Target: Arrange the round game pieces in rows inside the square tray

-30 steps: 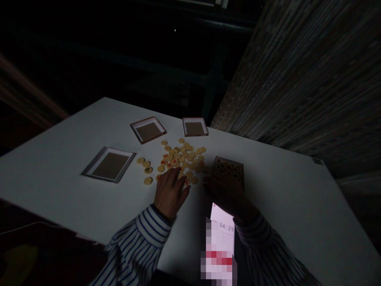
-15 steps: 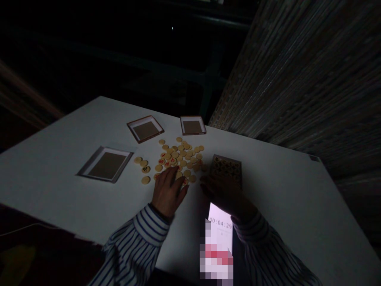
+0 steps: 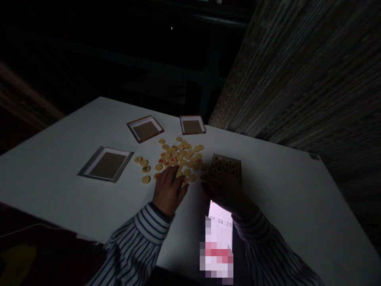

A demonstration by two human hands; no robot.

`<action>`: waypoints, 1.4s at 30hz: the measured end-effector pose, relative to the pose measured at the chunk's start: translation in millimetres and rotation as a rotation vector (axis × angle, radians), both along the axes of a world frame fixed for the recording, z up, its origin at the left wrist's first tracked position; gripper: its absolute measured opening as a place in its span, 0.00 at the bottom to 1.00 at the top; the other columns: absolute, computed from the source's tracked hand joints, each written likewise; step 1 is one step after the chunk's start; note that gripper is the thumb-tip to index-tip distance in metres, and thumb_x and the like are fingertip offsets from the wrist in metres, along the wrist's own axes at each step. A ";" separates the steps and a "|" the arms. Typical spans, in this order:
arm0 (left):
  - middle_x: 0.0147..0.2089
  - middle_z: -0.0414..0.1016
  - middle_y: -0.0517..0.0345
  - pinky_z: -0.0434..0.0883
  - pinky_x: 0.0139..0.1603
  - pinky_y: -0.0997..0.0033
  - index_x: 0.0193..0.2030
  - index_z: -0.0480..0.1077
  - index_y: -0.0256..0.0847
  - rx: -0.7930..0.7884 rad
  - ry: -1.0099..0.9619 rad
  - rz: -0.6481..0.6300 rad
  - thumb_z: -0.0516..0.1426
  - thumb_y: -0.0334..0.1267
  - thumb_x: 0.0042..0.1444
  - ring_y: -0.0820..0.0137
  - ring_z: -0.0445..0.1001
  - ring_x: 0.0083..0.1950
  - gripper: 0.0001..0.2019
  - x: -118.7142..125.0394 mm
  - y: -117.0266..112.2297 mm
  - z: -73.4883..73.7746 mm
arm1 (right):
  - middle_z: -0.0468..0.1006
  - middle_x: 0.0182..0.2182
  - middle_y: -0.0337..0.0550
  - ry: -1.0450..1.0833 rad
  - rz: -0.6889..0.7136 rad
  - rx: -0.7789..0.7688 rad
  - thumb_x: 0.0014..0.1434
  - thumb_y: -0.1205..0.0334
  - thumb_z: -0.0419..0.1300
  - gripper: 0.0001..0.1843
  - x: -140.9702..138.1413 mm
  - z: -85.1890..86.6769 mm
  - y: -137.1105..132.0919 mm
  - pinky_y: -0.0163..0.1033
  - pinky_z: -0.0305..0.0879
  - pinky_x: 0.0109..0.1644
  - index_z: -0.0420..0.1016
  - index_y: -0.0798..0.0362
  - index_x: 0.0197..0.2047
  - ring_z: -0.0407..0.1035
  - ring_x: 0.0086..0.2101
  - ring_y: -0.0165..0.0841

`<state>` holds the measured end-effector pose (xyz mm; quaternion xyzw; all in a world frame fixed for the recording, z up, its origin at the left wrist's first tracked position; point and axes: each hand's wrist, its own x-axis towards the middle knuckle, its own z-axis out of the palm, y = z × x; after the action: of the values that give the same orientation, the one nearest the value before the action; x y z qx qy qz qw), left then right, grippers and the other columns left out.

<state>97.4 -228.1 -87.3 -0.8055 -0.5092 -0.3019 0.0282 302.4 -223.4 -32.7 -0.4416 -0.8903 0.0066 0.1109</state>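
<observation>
A loose heap of round cream discs (image 3: pixel 180 157) with red and black characters, likely Chinese chess pieces, lies on the table. My left hand (image 3: pixel 169 191) rests its fingertips on the near discs and holds none that I can see. My right hand (image 3: pixel 222 190) is in shadow, just right of the heap. It overlaps the lower edge of a patterned box (image 3: pixel 226 165), and I cannot tell if it grips the box. Striped sleeves cover both forearms.
Three shallow brown-centred trays (image 3: pixel 119 151) (image 3: pixel 138 120) (image 3: pixel 192 117) sit beyond the discs on the white table (image 3: pixel 53 171). A lit phone (image 3: pixel 220 222) showing 00:04:29 lies between my arms, partly pixelated. A brick wall (image 3: pixel 297 79) rises at the right.
My hands have barely moved. The whole view has shifted slightly, and my right hand sits a little lower on the box than before.
</observation>
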 end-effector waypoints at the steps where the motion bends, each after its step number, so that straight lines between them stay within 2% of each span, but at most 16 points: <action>1: 0.55 0.65 0.45 0.63 0.53 0.48 0.42 0.71 0.40 0.002 -0.001 -0.003 0.55 0.40 0.54 0.53 0.61 0.57 0.11 0.1 0.0 0.2 | 0.75 0.33 0.44 0.000 0.001 -0.003 0.62 0.62 0.47 0.12 -0.1 0.4 -0.1 0.39 0.60 0.38 0.70 0.52 0.44 0.68 0.35 0.34; 14: 0.54 0.67 0.46 0.65 0.53 0.50 0.42 0.69 0.39 0.018 -0.057 -0.062 0.55 0.37 0.54 0.57 0.63 0.56 0.10 -0.4 0.6 -1.4 | 0.75 0.35 0.45 0.013 0.008 0.003 0.62 0.61 0.47 0.12 1.1 1.2 -0.4 0.40 0.62 0.39 0.69 0.53 0.43 0.68 0.35 0.33; 25: 0.48 0.72 0.47 0.67 0.51 0.56 0.48 0.66 0.37 0.078 -0.163 -0.137 0.56 0.36 0.53 0.61 0.68 0.51 0.15 0.7 -1.7 7.9 | 0.75 0.33 0.45 0.046 -0.003 -0.009 0.61 0.63 0.48 0.12 2.6 6.3 -2.7 0.39 0.61 0.39 0.70 0.53 0.43 0.68 0.35 0.34; 34: 0.42 0.75 0.48 0.68 0.47 0.58 0.44 0.68 0.35 0.036 -0.166 -0.181 0.55 0.35 0.53 0.62 0.71 0.45 0.12 2.7 -2.3 13.1 | 0.75 0.32 0.44 0.065 -0.053 0.017 0.61 0.63 0.49 0.11 17.0 5.8 -9.2 0.38 0.60 0.37 0.72 0.52 0.38 0.68 0.33 0.32; 39: 0.42 0.75 0.49 0.68 0.46 0.58 0.44 0.68 0.37 0.022 -0.172 -0.191 0.55 0.35 0.54 0.62 0.71 0.44 0.11 4.4 -2.3 14.7 | 0.76 0.35 0.44 0.064 -0.109 0.047 0.61 0.63 0.49 0.12 29.4 2.0 -22.3 0.38 0.62 0.36 0.71 0.51 0.45 0.69 0.34 0.34; 42: 0.42 0.75 0.50 0.67 0.46 0.58 0.45 0.68 0.38 0.003 -0.172 -0.198 0.54 0.35 0.55 0.63 0.71 0.44 0.11 7.0 -3.9 18.5 | 0.76 0.35 0.44 0.047 -0.153 0.040 0.61 0.63 0.49 0.12 35.9 -0.7 -29.4 0.38 0.63 0.36 0.71 0.51 0.44 0.69 0.35 0.34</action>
<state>104.4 -232.0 -68.8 -0.8229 -0.4273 -0.3718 -0.0443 338.3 -252.8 -33.4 -0.5055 -0.8512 -0.0095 0.1406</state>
